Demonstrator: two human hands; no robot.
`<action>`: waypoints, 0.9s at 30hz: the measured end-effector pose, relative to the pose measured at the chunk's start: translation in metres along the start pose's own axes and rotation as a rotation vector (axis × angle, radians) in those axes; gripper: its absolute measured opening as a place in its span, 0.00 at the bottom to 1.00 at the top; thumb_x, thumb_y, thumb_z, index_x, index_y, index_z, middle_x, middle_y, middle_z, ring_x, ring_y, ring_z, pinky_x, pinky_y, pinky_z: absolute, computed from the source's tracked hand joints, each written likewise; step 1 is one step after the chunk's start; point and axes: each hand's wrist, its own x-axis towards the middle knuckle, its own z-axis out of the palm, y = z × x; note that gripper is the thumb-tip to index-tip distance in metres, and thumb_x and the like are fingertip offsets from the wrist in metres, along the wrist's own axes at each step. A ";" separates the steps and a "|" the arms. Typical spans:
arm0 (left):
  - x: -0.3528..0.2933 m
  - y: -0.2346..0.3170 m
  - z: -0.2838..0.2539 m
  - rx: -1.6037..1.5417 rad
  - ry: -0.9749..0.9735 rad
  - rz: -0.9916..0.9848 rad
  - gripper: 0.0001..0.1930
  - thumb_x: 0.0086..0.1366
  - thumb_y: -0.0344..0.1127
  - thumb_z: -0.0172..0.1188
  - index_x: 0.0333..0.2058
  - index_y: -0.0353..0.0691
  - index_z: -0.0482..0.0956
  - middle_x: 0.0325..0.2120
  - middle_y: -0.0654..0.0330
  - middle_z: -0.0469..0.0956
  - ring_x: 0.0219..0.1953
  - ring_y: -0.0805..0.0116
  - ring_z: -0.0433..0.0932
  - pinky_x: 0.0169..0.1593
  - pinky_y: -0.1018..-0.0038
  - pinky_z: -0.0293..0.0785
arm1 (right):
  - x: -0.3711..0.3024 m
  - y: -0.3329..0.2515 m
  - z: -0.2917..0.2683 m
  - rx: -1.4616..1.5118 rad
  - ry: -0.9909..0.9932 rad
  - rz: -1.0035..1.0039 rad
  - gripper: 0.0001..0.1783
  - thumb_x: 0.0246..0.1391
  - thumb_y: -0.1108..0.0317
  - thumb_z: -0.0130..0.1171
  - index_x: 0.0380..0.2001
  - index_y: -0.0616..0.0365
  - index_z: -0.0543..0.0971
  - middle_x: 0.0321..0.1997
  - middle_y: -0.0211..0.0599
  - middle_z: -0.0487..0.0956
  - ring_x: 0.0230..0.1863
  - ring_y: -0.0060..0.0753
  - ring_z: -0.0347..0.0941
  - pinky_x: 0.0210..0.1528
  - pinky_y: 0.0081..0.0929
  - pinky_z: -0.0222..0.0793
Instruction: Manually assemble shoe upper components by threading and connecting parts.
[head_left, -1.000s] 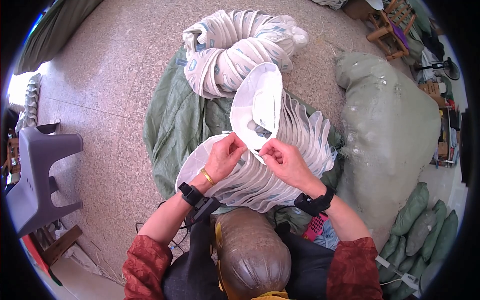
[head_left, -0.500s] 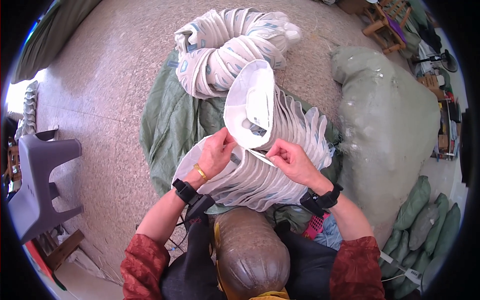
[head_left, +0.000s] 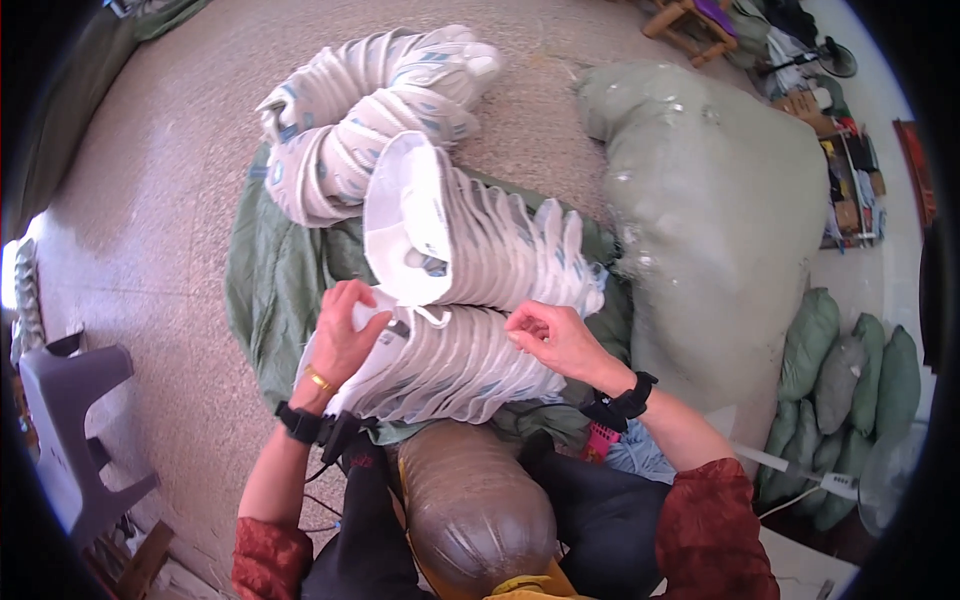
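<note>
White shoe uppers with blue-grey details lie nested in long rows on a green woven sheet (head_left: 273, 265). My left hand (head_left: 345, 330) is closed on the white edge of an upper at the left end of the near row (head_left: 470, 365). Beside it, a loose white strip (head_left: 432, 319) curls up between the two rows. My right hand (head_left: 565, 345) hovers over the near row, apart from the strip, its fingers curled together; whether a thread is in them cannot be seen. Just beyond stands the middle row of uppers (head_left: 490, 235), its open end facing left.
A coiled row of uppers (head_left: 400, 120) lies farther off. To the right bulges a big grey-green sack (head_left: 715, 210), with several green bundles (head_left: 810, 345) past it. A grey plastic stool (head_left: 65, 420) stands left. A brown rounded object (head_left: 480, 500) sits between my legs.
The view has swung right, so things sit farther left. My right hand has let go of the white strip and drawn away from it. My left hand has raised the upper's edge.
</note>
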 end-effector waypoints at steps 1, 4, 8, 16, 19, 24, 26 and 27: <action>0.000 0.009 -0.005 0.005 -0.041 -0.010 0.13 0.58 0.33 0.70 0.35 0.37 0.74 0.34 0.53 0.75 0.42 0.49 0.74 0.49 0.59 0.71 | -0.012 0.009 -0.009 -0.007 0.051 0.037 0.08 0.59 0.70 0.65 0.38 0.64 0.80 0.31 0.35 0.83 0.31 0.24 0.79 0.38 0.26 0.77; -0.003 0.034 -0.015 0.024 -0.155 -0.012 0.14 0.61 0.36 0.71 0.33 0.35 0.74 0.30 0.53 0.75 0.37 0.53 0.77 0.44 0.62 0.74 | -0.051 0.043 -0.033 -0.171 0.298 0.206 0.10 0.57 0.69 0.68 0.37 0.63 0.81 0.33 0.37 0.84 0.33 0.26 0.81 0.39 0.27 0.78; -0.007 0.066 -0.001 -0.032 -0.351 -0.101 0.21 0.62 0.44 0.72 0.33 0.33 0.72 0.25 0.53 0.77 0.28 0.62 0.79 0.34 0.65 0.75 | -0.084 0.111 -0.056 -0.098 0.462 0.402 0.23 0.54 0.59 0.74 0.44 0.67 0.80 0.39 0.43 0.85 0.40 0.30 0.83 0.45 0.29 0.80; 0.003 0.098 0.058 0.124 -0.423 -0.119 0.26 0.53 0.44 0.77 0.34 0.32 0.70 0.22 0.51 0.73 0.25 0.53 0.75 0.32 0.62 0.73 | -0.078 0.153 -0.069 0.489 0.343 0.539 0.43 0.52 0.56 0.76 0.62 0.69 0.67 0.46 0.44 0.82 0.44 0.31 0.80 0.45 0.29 0.77; 0.005 0.093 0.083 0.194 -0.362 -0.106 0.27 0.52 0.43 0.77 0.36 0.31 0.70 0.23 0.49 0.74 0.27 0.53 0.77 0.34 0.62 0.74 | -0.070 0.172 -0.073 0.555 0.370 0.376 0.43 0.50 0.62 0.76 0.63 0.69 0.65 0.43 0.42 0.81 0.38 0.30 0.78 0.41 0.28 0.75; 0.025 0.100 0.115 0.227 -0.395 -0.412 0.26 0.52 0.37 0.77 0.42 0.32 0.71 0.30 0.51 0.80 0.34 0.61 0.82 0.40 0.66 0.78 | -0.069 0.212 -0.086 0.654 0.453 0.367 0.35 0.46 0.67 0.76 0.57 0.65 0.74 0.37 0.36 0.79 0.34 0.27 0.74 0.37 0.25 0.70; 0.016 0.084 0.129 -0.226 -0.341 -0.460 0.24 0.54 0.31 0.75 0.46 0.34 0.72 0.36 0.58 0.82 0.39 0.68 0.82 0.45 0.70 0.79 | -0.076 0.211 -0.099 0.668 0.487 0.384 0.30 0.44 0.71 0.74 0.53 0.64 0.77 0.35 0.34 0.78 0.33 0.26 0.73 0.36 0.23 0.68; 0.021 0.095 0.146 -0.379 -0.368 -0.563 0.23 0.56 0.26 0.72 0.48 0.35 0.73 0.40 0.62 0.80 0.42 0.71 0.80 0.48 0.71 0.77 | -0.087 0.218 -0.111 0.662 0.508 0.401 0.30 0.44 0.71 0.74 0.53 0.64 0.77 0.35 0.34 0.78 0.33 0.26 0.73 0.36 0.23 0.68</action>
